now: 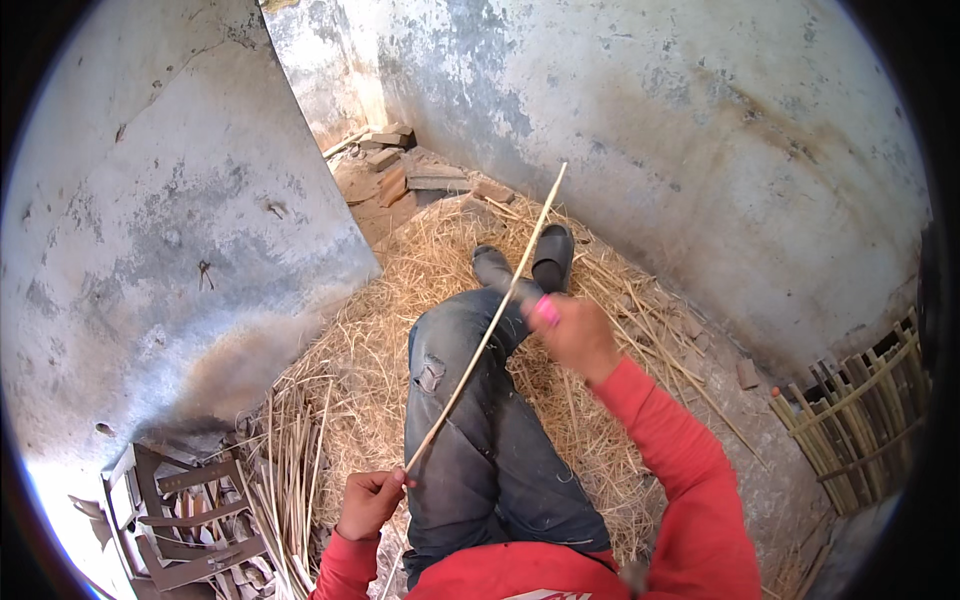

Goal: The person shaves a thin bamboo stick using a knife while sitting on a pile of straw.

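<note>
A long, thin, pale bamboo strip [478, 352] slants across my legs, from low on the left to a tip up near my shoes. Its lower end is pinched between the thumb and fingers of my left hand [370, 500], beside my thigh. My right hand [578, 338] is closed near the upper half of the strip and slightly blurred by motion. Something pink [547, 310] shows at its fingers, with a grey smear between it and the strip. Whether the pink piece is a tool's handle or a finger wrap, I cannot tell.
Straw shavings [375, 340] cover the floor around my crossed legs [460, 400]. Cut strips [290, 480] lie in a bundle on the left, beside a dark frame [190, 515]. A slatted basket [860, 420] stands right. Bricks [395, 180] lie ahead between worn walls [640, 120].
</note>
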`<state>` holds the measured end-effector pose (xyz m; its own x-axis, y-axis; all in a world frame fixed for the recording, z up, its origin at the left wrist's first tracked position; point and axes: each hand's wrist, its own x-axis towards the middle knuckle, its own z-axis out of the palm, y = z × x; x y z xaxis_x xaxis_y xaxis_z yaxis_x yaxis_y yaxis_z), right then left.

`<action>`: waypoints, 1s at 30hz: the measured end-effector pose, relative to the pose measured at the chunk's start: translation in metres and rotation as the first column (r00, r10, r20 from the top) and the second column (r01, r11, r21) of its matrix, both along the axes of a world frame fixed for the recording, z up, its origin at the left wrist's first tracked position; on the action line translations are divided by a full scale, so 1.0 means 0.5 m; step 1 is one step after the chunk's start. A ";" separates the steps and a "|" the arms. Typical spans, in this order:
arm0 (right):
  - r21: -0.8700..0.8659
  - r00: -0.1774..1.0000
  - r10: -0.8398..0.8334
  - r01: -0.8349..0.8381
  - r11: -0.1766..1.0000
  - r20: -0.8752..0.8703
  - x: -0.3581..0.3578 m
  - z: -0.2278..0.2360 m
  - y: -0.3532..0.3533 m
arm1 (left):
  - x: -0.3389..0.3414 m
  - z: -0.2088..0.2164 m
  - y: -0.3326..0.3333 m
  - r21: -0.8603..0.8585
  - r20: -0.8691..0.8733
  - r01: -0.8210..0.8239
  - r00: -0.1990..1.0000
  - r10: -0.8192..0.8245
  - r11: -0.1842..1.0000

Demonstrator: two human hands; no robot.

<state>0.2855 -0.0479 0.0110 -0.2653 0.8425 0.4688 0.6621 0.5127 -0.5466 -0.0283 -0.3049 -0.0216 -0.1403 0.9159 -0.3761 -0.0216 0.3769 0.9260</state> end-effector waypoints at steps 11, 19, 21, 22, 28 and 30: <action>0.025 0.916 0.323 -0.339 0.941 0.238 -0.044 -0.048 -0.084 | -0.003 -0.015 0.001 0.000 0.019 0.016 1.000 -0.016 1.000; 0.097 0.997 0.051 -0.056 0.994 0.053 0.035 0.005 0.065 | -0.015 -0.014 0.008 -0.029 0.105 0.063 0.993 -0.060 0.998; 0.093 0.940 0.274 -0.298 0.950 0.205 -0.023 -0.019 -0.024 | -0.016 -0.020 0.002 -0.015 0.077 0.053 0.996 -0.052 0.998; 0.045 0.877 0.405 -0.429 0.902 0.258 -0.038 -0.024 -0.065 | -0.015 -0.023 0.001 -0.004 0.052 0.061 0.997 -0.061 0.998; 0.077 0.946 0.239 -0.261 0.962 0.217 -0.019 -0.037 0.021 | -0.027 -0.008 -0.009 0.000 0.083 0.083 0.993 -0.083 0.997; 0.099 0.996 0.032 -0.040 0.994 0.078 0.055 0.015 0.142 | -0.028 -0.004 -0.010 -0.018 0.092 0.072 0.993 -0.070 0.997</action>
